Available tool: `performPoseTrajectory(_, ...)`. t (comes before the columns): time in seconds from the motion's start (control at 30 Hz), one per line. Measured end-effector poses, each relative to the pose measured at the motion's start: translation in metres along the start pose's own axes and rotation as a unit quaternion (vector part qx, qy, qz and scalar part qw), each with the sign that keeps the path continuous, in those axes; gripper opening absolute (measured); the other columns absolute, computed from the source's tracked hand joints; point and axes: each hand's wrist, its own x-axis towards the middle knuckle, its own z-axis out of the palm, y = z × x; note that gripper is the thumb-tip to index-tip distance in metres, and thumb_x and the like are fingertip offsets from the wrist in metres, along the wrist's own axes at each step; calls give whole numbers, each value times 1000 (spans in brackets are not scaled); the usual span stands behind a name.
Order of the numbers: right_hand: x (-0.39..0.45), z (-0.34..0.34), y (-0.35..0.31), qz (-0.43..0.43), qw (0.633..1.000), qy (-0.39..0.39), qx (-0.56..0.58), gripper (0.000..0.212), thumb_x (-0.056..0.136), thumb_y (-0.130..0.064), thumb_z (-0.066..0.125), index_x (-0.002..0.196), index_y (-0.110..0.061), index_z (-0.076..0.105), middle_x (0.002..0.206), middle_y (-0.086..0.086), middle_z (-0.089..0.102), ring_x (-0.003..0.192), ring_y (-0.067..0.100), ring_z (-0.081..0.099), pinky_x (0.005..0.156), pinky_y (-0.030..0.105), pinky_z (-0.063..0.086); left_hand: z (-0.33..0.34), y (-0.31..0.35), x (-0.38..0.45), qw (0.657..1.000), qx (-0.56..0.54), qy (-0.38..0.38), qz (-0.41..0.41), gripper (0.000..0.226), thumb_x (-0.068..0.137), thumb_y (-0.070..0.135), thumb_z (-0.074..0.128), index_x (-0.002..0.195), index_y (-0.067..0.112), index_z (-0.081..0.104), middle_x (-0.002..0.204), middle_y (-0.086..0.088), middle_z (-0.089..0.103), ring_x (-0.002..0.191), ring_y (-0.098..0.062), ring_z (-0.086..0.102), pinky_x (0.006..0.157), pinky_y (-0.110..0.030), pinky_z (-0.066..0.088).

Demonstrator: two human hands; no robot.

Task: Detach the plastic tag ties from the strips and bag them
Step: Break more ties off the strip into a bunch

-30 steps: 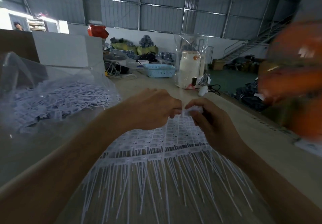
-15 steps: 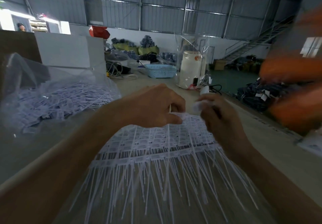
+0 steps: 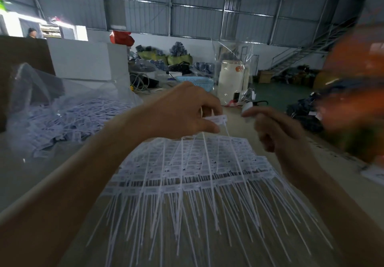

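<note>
A stack of white plastic tag-tie strips (image 3: 193, 169) lies fanned out on the table in front of me, thin tails pointing toward me. My left hand (image 3: 185, 113) hovers above its far edge, pinching a small bunch of detached tag ties (image 3: 218, 119) whose tails hang down to the stack. My right hand (image 3: 276, 127) is off to the right, blurred, fingers curled around a small white piece (image 3: 247, 109) at its thumb tip. A clear plastic bag (image 3: 68, 117) holding many loose white ties lies on the left.
Behind the bag stand a white box (image 3: 83, 61) and a brown carton (image 3: 22, 52). Farther along the table are a blue basket (image 3: 197, 82), a white canister in clear wrap (image 3: 232, 79) and cables. A blurred orange shape (image 3: 357, 100) fills the right edge.
My hands have pulled apart: the right one swung right and away from the left. The left hand has lifted, raising its bunch of ties off the stack.
</note>
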Motion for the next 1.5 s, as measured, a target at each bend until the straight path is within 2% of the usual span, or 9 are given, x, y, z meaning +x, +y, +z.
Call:
performPoseTrajectory(0.17, -10, 24, -10, 9, 992, -123, -18, 27, 97, -44, 45, 81, -39, 65, 58, -22, 51, 49, -3, 45, 49, 6, 33, 11, 15, 3, 1000, -13, 6, 18, 32, 77, 40, 81, 99, 18, 70, 81, 7, 69, 74, -5, 63, 75, -28, 52)
performPoseTrajectory(0.3, -12, 26, -8, 57, 989, -126, 46, 27, 93, -45, 50, 75, -32, 65, 56, -11, 41, 47, 2, 34, 48, 16, 31, 17, 19, 4, 999, -33, -22, 6, 35, 76, 35, 83, 98, 18, 62, 80, 3, 72, 73, -11, 67, 73, -38, 54)
performPoseTrajectory(0.57, -9, 20, -5, 89, 984, -98, 118, 25, 94, -38, 56, 84, -19, 69, 59, -4, 38, 50, 12, 28, 48, 29, 23, 14, 13, 2, 990, -137, -34, -7, 37, 71, 39, 85, 99, 22, 66, 87, 10, 72, 79, 0, 67, 75, -15, 52)
performPoseTrajectory(0.77, -10, 20, -3, 66, 988, -86, 111, 29, 96, -39, 53, 92, -14, 68, 66, 15, 31, 51, 13, 27, 46, 21, 29, 2, -11, -4, 980, -87, -174, -47, 46, 76, 46, 80, 114, 33, 58, 103, 14, 66, 84, 4, 64, 85, -35, 57)
performPoseTrajectory(0.9, -10, 23, -4, 26, 994, -101, 38, 26, 94, -38, 53, 89, -17, 67, 59, -10, 42, 50, 5, 35, 50, 15, 32, -3, -19, -9, 966, -75, -243, -54, 26, 88, 41, 72, 110, 30, 63, 85, 5, 73, 71, -2, 67, 78, -31, 55)
performPoseTrajectory(1.0, -10, 26, -4, 20, 994, -104, -15, 28, 92, -41, 51, 86, -19, 67, 59, -9, 45, 53, 4, 40, 53, 14, 33, -14, -21, -11, 977, -50, -204, -40, 21, 91, 40, 67, 109, 32, 70, 73, 12, 69, 58, -1, 58, 60, -16, 43)
performPoseTrajectory(1.17, -12, 27, -7, 21, 991, -126, -26, 28, 92, -43, 52, 86, -20, 68, 61, 4, 42, 52, 10, 37, 50, 20, 33, -34, -19, -13, 990, 25, -135, -26, 28, 86, 51, 65, 111, 42, 71, 71, 23, 63, 63, 5, 56, 55, -17, 34)
performPoseTrajectory(1.33, -9, 14, -5, 110, 974, -104, 167, 28, 93, -39, 56, 84, -15, 66, 64, 0, 38, 54, 14, 29, 48, 24, 26, -29, -8, -8, 997, 9, -77, 4, 21, 91, 39, 65, 112, 37, 71, 70, 22, 60, 70, 11, 57, 62, -16, 36)
performPoseTrajectory(1.5, -2, 6, -4, 195, 903, -104, 369, 27, 101, -32, 49, 80, -17, 57, 68, -2, 24, 52, 13, 22, 43, 23, 25, -6, 5, 1, 1000, 10, 1, 11, 28, 97, 44, 53, 120, 36, 65, 81, 23, 59, 64, 3, 55, 65, -27, 41)
